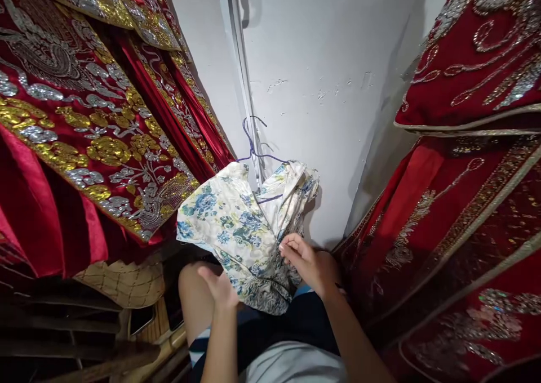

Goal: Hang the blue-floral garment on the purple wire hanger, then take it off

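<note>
A short-sleeved blouse (245, 231), cream with blue and green flowers, hangs on a thin purple wire hanger (252, 146) in front of me. The hanger's hook is beside a narrow metal upright. My left hand (222, 287) is at the blouse's lower left edge, thumb stretched away from the palm; its fingers are partly hidden behind the cloth. At the front opening, my right hand (301, 258) has its thumb and fingers pinched together on the blouse's edge. The lower part of the cloth looks crumpled and hangs over my lap.
Red garments with gold and silver embroidery (110, 146) hang close on the left. More red beaded garments (473, 90) crowd the right side. Behind the blouse are a white wall (321, 50) and the metal upright (239, 45). Wooden furniture (156, 321) stands at lower left.
</note>
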